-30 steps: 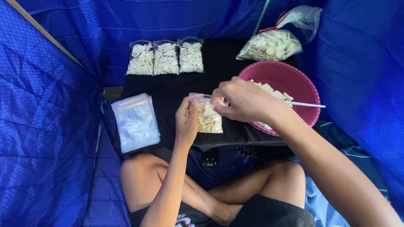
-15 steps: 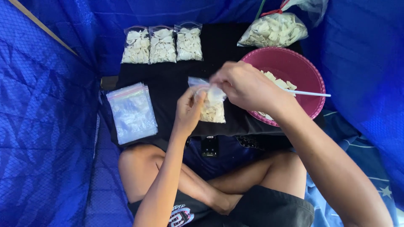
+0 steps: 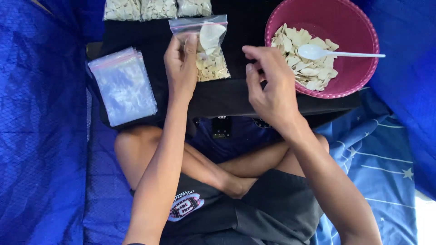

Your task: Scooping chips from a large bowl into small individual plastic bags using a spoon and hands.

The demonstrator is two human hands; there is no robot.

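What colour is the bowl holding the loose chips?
The bowl is pinkish-red plastic with a white spoon resting in it, seen clearly in the head view.

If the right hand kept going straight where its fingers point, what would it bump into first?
Probably the clear bag of pale chips held up by the left hand. The right hand points up and left toward it, though depth is hard to judge.

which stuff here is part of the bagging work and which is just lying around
In use: small clear bag of pale chips held by the left hand; right hand, empty beside it; pink bowl; white spoon; stack of empty bags; filled bags.

Lying about: black device; blue cloth.
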